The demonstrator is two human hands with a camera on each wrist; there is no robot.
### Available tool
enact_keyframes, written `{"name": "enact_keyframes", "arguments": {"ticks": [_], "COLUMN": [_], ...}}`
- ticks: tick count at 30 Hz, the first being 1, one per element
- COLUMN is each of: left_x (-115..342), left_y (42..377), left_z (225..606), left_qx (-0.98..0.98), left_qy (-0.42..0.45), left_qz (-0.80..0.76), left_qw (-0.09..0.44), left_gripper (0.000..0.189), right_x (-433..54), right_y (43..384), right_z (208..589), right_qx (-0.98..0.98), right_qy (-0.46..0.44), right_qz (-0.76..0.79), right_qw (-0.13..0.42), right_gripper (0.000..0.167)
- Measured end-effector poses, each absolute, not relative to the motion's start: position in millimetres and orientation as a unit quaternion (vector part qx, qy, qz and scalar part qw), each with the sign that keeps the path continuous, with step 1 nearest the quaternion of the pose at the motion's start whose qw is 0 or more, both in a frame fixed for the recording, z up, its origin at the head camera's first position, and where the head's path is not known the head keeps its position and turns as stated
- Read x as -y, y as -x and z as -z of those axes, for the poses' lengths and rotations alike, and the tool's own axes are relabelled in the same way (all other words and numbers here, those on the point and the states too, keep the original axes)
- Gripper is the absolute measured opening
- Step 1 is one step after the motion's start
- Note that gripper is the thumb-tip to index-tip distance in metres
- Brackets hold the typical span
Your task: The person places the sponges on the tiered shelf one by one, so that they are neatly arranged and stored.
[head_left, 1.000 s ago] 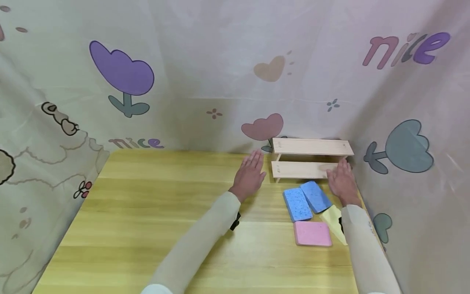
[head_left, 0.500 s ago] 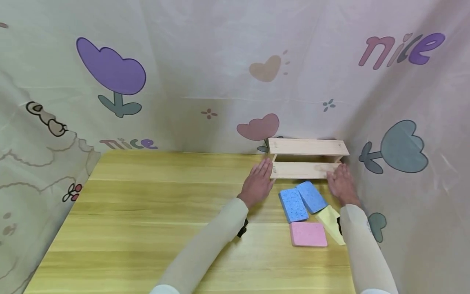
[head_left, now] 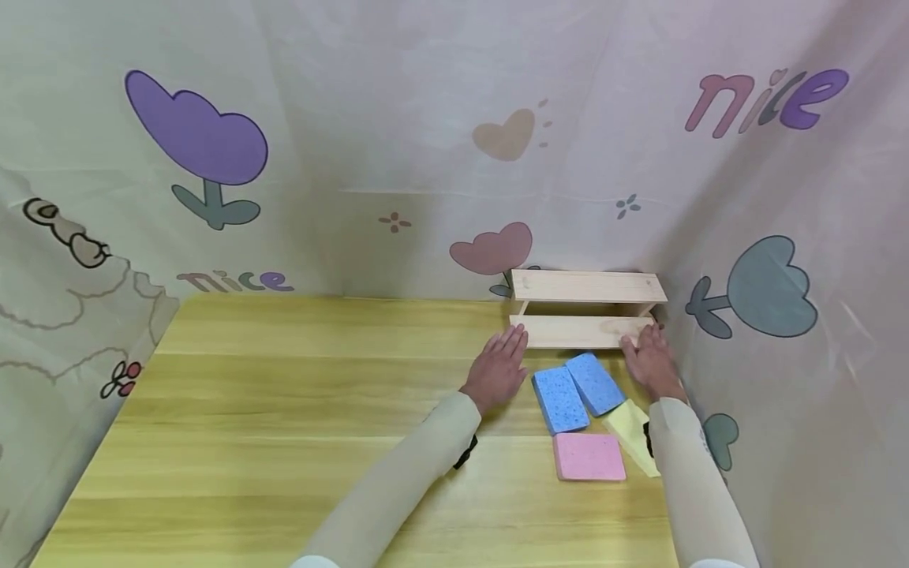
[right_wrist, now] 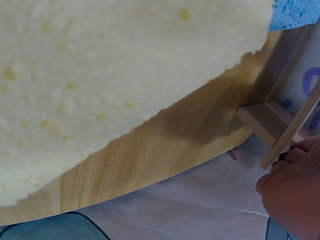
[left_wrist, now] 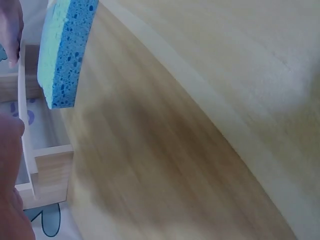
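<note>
A two-tier wooden shelf (head_left: 585,286) stands at the back right of the table, near the wall cloth. My left hand (head_left: 495,371) lies with straight fingers at the left end of its lower board (head_left: 578,332). At the opposite end, my right hand (head_left: 655,367) touches the board, its fingers stretched forward and the thumb at the front edge. Part of the right hand (right_wrist: 295,187) shows beside the shelf end in the right wrist view. Just in front of the shelf lie two blue sponges (head_left: 561,401), a pink sponge (head_left: 589,457) and a pale yellow sponge (head_left: 628,430), which the right sleeve partly covers.
The wooden table (head_left: 284,442) spreads to the left and front. A printed cloth (head_left: 398,118) hangs behind it and along both sides. The right arm runs close to the table's right edge.
My left hand has moved right and slightly nearer, from beside the shelf to the left end of its lower board. My right hand stays at the other end. The whole head view has shifted slightly.
</note>
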State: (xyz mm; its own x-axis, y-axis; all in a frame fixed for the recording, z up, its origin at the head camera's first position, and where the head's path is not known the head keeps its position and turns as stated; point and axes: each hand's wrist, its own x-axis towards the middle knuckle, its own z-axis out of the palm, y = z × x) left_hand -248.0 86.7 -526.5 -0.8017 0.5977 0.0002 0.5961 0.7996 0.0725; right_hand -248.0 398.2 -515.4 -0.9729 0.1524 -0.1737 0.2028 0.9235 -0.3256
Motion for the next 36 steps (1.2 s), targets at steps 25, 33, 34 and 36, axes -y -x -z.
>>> {"name": "enact_keyframes", "arguments": {"ticks": [25, 33, 34, 36], "left_x": [-90.4, -85.8, -84.8, -82.7], "left_y": [234.9, 231.3, 231.0, 230.4], "left_z": [535.0, 536.9, 537.4, 538.4], "left_qx": [-0.955, -0.955, -0.955, -0.955], "left_qy": [-0.293, -0.293, -0.293, -0.293], "left_qz": [-0.041, -0.043, -0.04, -0.038], "left_qw": [0.026, 0.029, 0.029, 0.027], "left_gripper": [0.064, 0.064, 0.064, 0.064], "right_x": [-396.2, -393.8, -393.2, -391.6], "right_y": [246.4, 246.4, 246.2, 245.4], "right_z": [518.2, 519.3, 519.3, 519.1], "right_qx": [-0.977, -0.977, -0.976, -0.975], "right_qy": [-0.098, -0.091, -0.09, -0.09], "right_qz": [0.175, 0.173, 0.176, 0.179], "right_qw": [0.076, 0.084, 0.087, 0.091], "right_gripper": [0.079, 0.078, 0.078, 0.077]}}
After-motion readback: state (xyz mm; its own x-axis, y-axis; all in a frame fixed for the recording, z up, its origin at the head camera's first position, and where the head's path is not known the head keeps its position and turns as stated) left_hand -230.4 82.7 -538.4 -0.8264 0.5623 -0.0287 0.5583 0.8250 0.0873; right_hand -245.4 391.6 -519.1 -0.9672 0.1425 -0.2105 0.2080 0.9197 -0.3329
